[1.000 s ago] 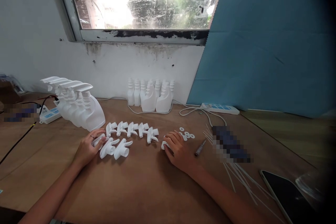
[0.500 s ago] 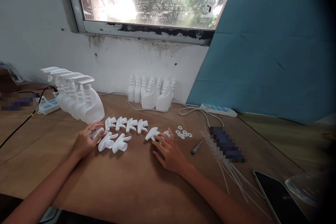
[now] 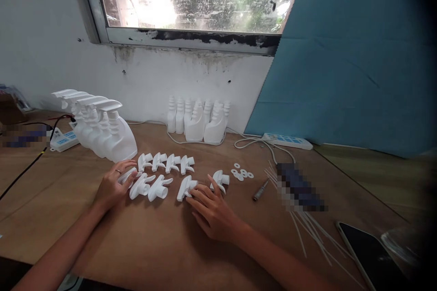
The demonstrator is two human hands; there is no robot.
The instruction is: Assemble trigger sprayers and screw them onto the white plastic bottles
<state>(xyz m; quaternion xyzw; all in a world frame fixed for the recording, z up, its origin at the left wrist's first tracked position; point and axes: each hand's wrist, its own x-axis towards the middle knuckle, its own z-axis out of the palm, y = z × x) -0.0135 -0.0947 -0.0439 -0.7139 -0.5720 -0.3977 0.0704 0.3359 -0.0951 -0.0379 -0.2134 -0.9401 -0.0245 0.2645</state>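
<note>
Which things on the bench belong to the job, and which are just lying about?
Job, by the look of it:
white spray heads, one held by the left hand, one touched by the right hand
likely white bottles, washers, thin tubes

Probably just lying about:
phone
power strips
pointed tool, role unclear

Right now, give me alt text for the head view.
A person's left hand grips a white spray head and the right hand touches another on a brown table, with seven more nearby. White bottles stand behind, near a wall with a window; white rings and a phone lie to the right.
</note>
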